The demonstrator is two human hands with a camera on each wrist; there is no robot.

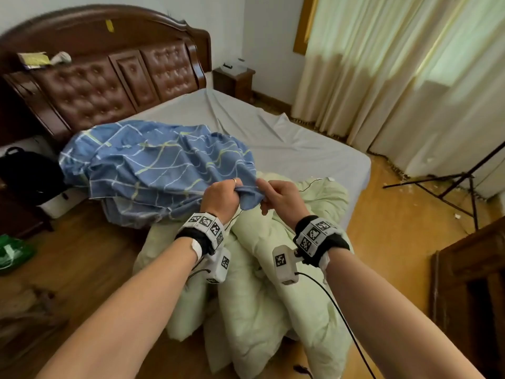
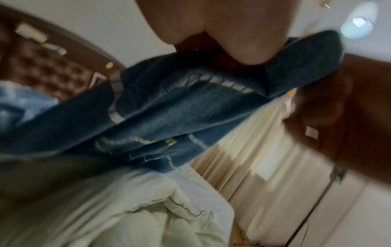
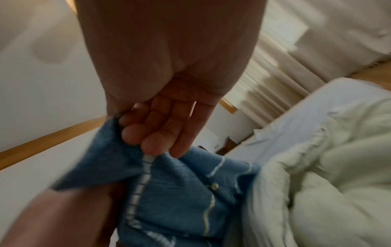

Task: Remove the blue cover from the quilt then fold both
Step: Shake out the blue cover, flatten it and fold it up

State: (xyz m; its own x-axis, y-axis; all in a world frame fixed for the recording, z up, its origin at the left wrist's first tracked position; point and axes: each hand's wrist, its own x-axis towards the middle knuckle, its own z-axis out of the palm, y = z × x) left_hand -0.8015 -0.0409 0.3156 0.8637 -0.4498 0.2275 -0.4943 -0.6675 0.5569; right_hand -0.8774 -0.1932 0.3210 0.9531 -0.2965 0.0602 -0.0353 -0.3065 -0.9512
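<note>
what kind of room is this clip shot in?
A home bedroom, most likely. A bed with a tufted wooden headboard fills the middle, a nightstand sits beside it, and long curtains hang over a window. Both hands are working bedding at the foot of the bed.

Wooden headboard [image 1: 103, 64], pale curtains [image 1: 396, 77], wood floor [image 1: 82, 263]

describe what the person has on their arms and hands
Both forearms are bare, no sleeves. Each wrist wears a black band ringed with white blocks printed with black square markers, plus a white camera box beneath, trailing a black cable. The left hand has a ring.
</note>
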